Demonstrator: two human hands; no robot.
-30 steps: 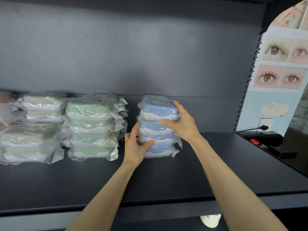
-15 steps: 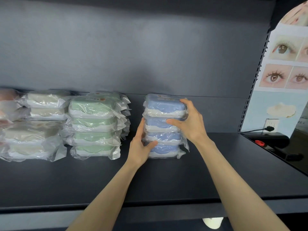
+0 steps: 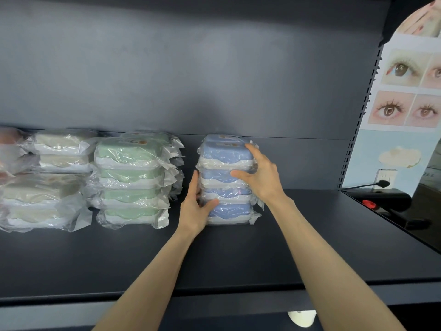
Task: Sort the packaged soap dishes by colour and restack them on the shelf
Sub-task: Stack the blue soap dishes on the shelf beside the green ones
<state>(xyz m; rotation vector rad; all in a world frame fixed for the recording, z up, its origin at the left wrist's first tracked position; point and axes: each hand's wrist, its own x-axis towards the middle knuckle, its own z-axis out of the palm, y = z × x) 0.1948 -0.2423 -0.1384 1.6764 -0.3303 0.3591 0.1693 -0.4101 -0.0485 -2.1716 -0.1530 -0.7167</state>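
A stack of several blue packaged soap dishes (image 3: 229, 210) stands on the dark shelf (image 3: 238, 254), right of centre. My left hand (image 3: 193, 206) holds its lower left side, fingers up the side and thumb across the front. My right hand (image 3: 262, 175) grips the upper right of the stack, fingers over the top dish and thumb on the front. A green stack (image 3: 128, 177) stands just to the left, with a second green stack behind it. Cream stacks (image 3: 47, 187) stand further left, and a pink package (image 3: 7, 139) shows at the left edge.
The shelf's back panel (image 3: 214, 80) rises right behind the stacks. A black device with a red button (image 3: 368, 204) and a plugged cable (image 3: 381, 182) lie at the right end. A poster of eyes (image 3: 405, 91) hangs beyond the slotted upright.
Both hands stay on the blue stack in much the same grip. The view has swung slightly right and back; the stack's gap to the green one looks unchanged.
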